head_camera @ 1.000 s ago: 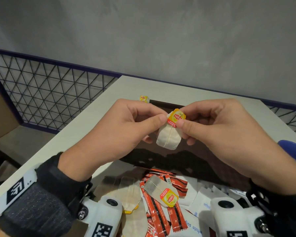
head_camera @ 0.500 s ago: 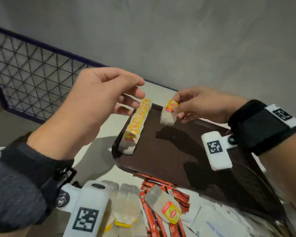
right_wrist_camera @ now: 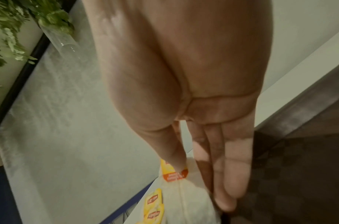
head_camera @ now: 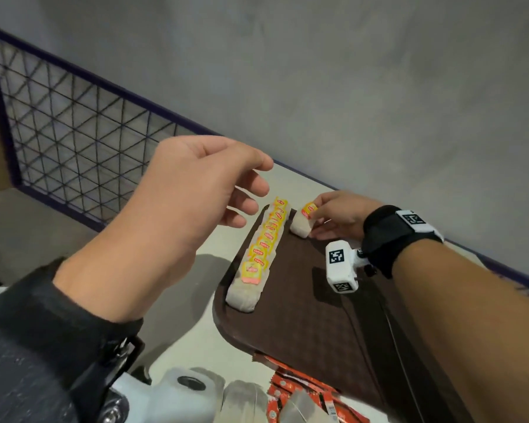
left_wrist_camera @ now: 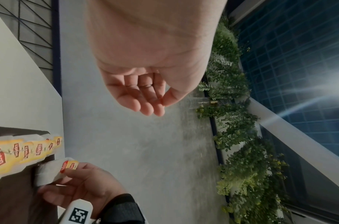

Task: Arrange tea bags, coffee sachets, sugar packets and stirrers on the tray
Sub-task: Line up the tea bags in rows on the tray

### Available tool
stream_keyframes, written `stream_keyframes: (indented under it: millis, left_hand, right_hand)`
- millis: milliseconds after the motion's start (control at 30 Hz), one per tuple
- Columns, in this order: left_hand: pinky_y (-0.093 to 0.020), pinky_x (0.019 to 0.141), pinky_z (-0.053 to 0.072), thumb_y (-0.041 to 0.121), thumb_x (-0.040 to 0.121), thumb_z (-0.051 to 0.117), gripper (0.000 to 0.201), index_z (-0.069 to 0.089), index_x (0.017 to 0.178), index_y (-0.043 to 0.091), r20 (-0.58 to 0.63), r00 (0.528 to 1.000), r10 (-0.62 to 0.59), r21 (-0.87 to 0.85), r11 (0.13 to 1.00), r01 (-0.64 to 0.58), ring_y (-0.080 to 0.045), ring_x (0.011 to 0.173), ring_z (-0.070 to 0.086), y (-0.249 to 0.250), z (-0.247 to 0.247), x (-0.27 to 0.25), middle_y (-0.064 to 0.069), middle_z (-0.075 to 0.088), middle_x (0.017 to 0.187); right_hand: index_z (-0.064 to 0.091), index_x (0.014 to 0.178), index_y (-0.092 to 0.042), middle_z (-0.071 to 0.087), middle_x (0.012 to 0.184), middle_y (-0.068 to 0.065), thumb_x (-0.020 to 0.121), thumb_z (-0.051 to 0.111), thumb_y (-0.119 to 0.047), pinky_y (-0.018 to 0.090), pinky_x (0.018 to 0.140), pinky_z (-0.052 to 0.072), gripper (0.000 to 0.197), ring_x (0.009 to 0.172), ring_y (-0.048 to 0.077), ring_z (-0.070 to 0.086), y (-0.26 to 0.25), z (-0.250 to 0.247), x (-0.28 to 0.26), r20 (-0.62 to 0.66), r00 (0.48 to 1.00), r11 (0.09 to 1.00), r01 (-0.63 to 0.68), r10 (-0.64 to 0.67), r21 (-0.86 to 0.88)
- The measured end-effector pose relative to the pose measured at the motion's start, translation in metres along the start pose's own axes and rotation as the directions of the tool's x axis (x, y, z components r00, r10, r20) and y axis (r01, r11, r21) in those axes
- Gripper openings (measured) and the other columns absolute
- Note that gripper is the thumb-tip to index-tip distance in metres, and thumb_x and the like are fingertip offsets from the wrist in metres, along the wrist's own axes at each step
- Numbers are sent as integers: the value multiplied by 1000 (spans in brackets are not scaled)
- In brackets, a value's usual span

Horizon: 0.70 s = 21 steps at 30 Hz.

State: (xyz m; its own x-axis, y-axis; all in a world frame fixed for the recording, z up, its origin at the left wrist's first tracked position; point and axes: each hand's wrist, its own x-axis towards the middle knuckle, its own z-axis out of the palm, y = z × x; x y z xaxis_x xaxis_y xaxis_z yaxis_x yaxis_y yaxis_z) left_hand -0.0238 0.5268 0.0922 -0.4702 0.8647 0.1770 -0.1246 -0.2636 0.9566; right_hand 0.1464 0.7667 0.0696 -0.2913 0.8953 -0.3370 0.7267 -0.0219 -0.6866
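A dark brown tray (head_camera: 303, 300) lies on the pale table. Along its left edge runs a row of several tea bags (head_camera: 258, 257) with yellow tags, also visible in the left wrist view as a row of tea bags (left_wrist_camera: 17, 151). My right hand (head_camera: 315, 222) pinches one more tea bag (head_camera: 301, 222) by its yellow tag and holds it on the tray's far end, just right of the row; the same tea bag (right_wrist_camera: 183, 195) hangs under the right hand's thumb (right_wrist_camera: 174, 157). My left hand (head_camera: 251, 190) hovers above the table left of the row, fingers loosely curled, holding nothing.
Near the tray's front edge lie loose tea bags (head_camera: 242, 401) and red coffee sachets (head_camera: 300, 392). A wire mesh fence (head_camera: 74, 141) borders the table's left side, and a grey wall (head_camera: 348, 87) stands behind. Bare table (head_camera: 205, 270) lies left of the tray.
The hands came apart: my left hand let go of the tea bag and lifted to the left. My right hand carried the bag forward and lowered it onto the tray's far end.
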Motion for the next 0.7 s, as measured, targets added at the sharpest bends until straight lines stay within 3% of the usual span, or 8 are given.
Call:
stream_keyframes:
  millis: [100, 200, 300, 400, 500, 600, 700]
  left_hand:
    - [-25, 47, 45, 15, 88, 69, 13, 78, 81, 10, 8, 1000, -8, 0, 1000, 8, -17, 52, 57, 0, 1, 0, -4, 68, 62]
    - [-25, 47, 44, 14, 89, 68, 13, 78, 82, 8, -3, 1000, -13, -3, 1000, 13, -16, 52, 56, 0, 0, 1, -4, 68, 62]
    - [-25, 47, 45, 14, 89, 69, 13, 78, 82, 8, -18, 1000, -9, 1, 1000, 9, -17, 52, 56, 0, -1, 2, -3, 68, 62]
    - [-25, 47, 44, 14, 89, 68, 13, 78, 81, 9, -12, 1000, -5, 2, 1000, 5, -17, 52, 56, 0, -1, 1, -3, 67, 62]
    - [-26, 47, 44, 14, 88, 68, 13, 78, 81, 9, 1, 1000, -11, 4, 1000, 11, -16, 52, 56, -1, 1, 0, -3, 67, 62]
    - [-25, 47, 45, 14, 89, 68, 13, 78, 83, 9, 10, 1000, -8, 7, 1000, 8, -16, 51, 56, -1, 2, -1, -3, 68, 62]
    - [-24, 46, 44, 14, 89, 68, 13, 78, 84, 7, 9, 1000, -7, 5, 1000, 7, -16, 50, 56, -2, 2, 0, -3, 67, 62]
  right_hand:
    - [58, 94, -13, 60, 82, 15, 94, 60, 4, 35, 66, 59, 17, 69, 30, 69, -4, 3, 7, -42, 999, 1000, -15, 15, -18]
    - [61, 102, -11, 59, 87, 17, 94, 63, -1, 40, 75, 60, 13, 67, 30, 67, -9, 8, 11, -73, 997, 999, -21, 17, -51]
    - [58, 112, -6, 61, 92, 23, 95, 65, -8, 45, 81, 60, 18, 75, 36, 68, -14, 11, 13, -99, 995, 993, -25, 14, -112]
    - [56, 106, 1, 63, 92, 25, 92, 70, -11, 50, 86, 61, 22, 77, 39, 70, -17, 11, 11, -92, 995, 991, -46, 35, -129]
    - [52, 95, 0, 64, 91, 26, 85, 77, -2, 56, 90, 58, 27, 87, 42, 72, -18, 13, 4, -75, 996, 992, -58, 49, -116]
    - [45, 88, -4, 64, 101, 24, 82, 76, 10, 51, 91, 59, 34, 100, 42, 72, -15, 15, 2, -71, 996, 994, -61, 54, -91]
    - [49, 115, -1, 58, 97, 21, 82, 70, 18, 49, 92, 59, 44, 103, 42, 70, -13, 18, 7, -78, 995, 998, -67, 65, -21]
